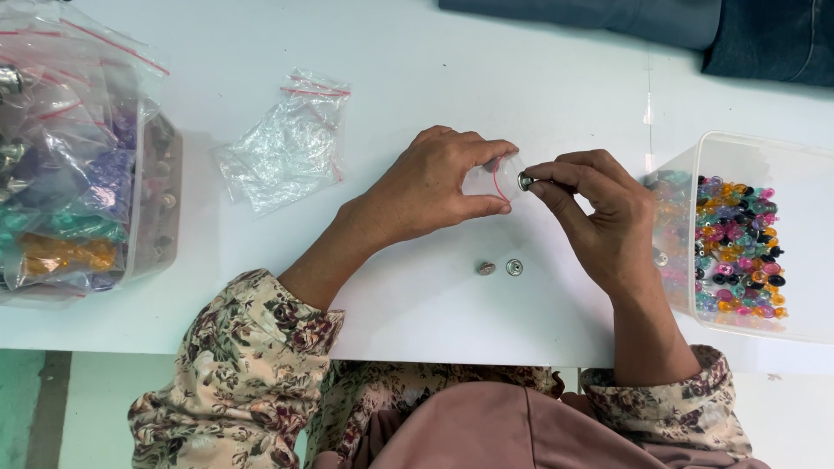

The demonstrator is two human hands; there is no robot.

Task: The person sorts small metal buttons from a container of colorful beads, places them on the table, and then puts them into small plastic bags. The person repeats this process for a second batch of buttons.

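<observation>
**Small metal snap held at the mouth of a tiny clear bag**

At the centre of the frame the left hand (430,187) pinches a small clear zip bag (488,181) with a red seal line, thumb below and fingers curled over the top, so its grip is closed on the bag. The right hand (599,208) meets it from the right, thumb and forefinger pressed together on a small round metal snap (526,181) right at the bag's opening. How far the mouth is spread cannot be told, since the fingers cover most of it.

Below the hands, two more metal pieces (500,267) lie just beside each other on the white table (486,78). At the right edge stands a clear plastic tub (812,156) of colourful beads (738,247); in the upper left of centre lies a pile of empty clear bags (287,148), and at the far left a container stuffed with filled bags (74,174).

The likely slip, as I judge it: the snap is tiny and smooth, so if the bag's mouth sags or the pinch loosens short of the opening, the piece could drop, roll across the smooth table and go off the near edge. The two loose pieces sit close to the forearms, and a sleeve could sweep them away
</observation>
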